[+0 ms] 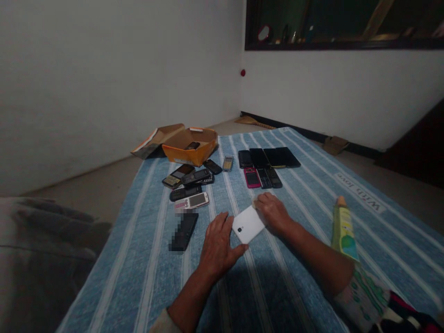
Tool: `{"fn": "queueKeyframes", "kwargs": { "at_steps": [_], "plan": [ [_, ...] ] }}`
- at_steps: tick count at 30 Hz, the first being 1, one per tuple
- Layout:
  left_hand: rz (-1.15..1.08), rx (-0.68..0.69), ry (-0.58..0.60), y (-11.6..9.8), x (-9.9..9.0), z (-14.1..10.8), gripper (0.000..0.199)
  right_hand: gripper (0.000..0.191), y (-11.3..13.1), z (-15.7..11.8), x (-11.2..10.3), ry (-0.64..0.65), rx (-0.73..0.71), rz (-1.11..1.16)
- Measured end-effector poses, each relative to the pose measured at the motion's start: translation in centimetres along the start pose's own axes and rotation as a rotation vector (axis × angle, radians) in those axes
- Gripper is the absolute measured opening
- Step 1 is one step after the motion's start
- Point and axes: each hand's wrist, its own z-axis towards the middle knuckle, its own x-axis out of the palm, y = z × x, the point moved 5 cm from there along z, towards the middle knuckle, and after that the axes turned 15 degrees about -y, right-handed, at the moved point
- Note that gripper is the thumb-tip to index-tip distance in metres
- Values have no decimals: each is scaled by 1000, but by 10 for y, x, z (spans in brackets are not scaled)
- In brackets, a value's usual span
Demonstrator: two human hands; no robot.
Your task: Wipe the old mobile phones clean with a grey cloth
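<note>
A white smartphone (248,225) lies back side up, its camera near the left end, between my two hands. My left hand (218,247) is at its left end, thumb and fingers apart at its edges. My right hand (272,212) has its fingers closed on the phone's upper right end. Left of my left hand lies a black phone (185,231), partly pixelated. Beyond it are a white and pink phone (192,201) and several dark keypad phones (196,177) in a loose pile. Farther right, black phones (258,158) form a row, with a pink-edged phone (251,177) in front.
An open orange box (190,151) with a phone inside stands at the back left. A small yellow phone (227,163) lies beside it. On the right rests a green and yellow tube (345,231). Everything is on a blue striped cloth (138,259).
</note>
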Motion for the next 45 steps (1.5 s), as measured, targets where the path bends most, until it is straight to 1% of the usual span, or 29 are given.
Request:
{"fn": "queueKeyframes", "kwargs": {
  "at_steps": [2,5,9,12,15,18,21,24,27,29,34,36,41,45],
  "plan": [
    [11,8,4,0,0,1,71,16,-13,-4,0,12,24,-9],
    [27,12,10,-1,1,4,68,19,-22,-18,-3,-2,10,30],
    [33,10,26,-1,1,7,67,23,-23,-43,-16,-45,-73,77],
    [28,16,45,-3,0,8,66,22,-22,-56,-27,-7,-126,53],
    [31,12,60,-4,-1,9,67,21,-21,-56,-33,91,-130,27],
    [38,15,69,-5,0,10,68,22,-25,-45,-35,177,-65,-20],
    [39,21,68,-4,1,10,72,24,-24,-37,-34,224,-11,-60],
    [34,22,61,-2,3,9,73,25,-16,-39,-32,217,-12,-71],
    [28,23,56,-1,4,9,74,25,-4,-46,-32,210,-79,-65],
    [26,26,51,-1,4,9,74,24,0,-50,-33,216,-119,-45],
    [21,32,20,-3,3,11,72,23,-9,-50,-37,226,-108,-50],
    [18,38,21,-3,3,11,72,24,-7,-50,-36,224,-134,-49],
    [30,46,21,-3,3,11,74,27,18,-45,-32,187,-202,-17],
    [31,45,24,-2,4,11,72,30,43,-41,-34,227,-289,33]
  ]
}}
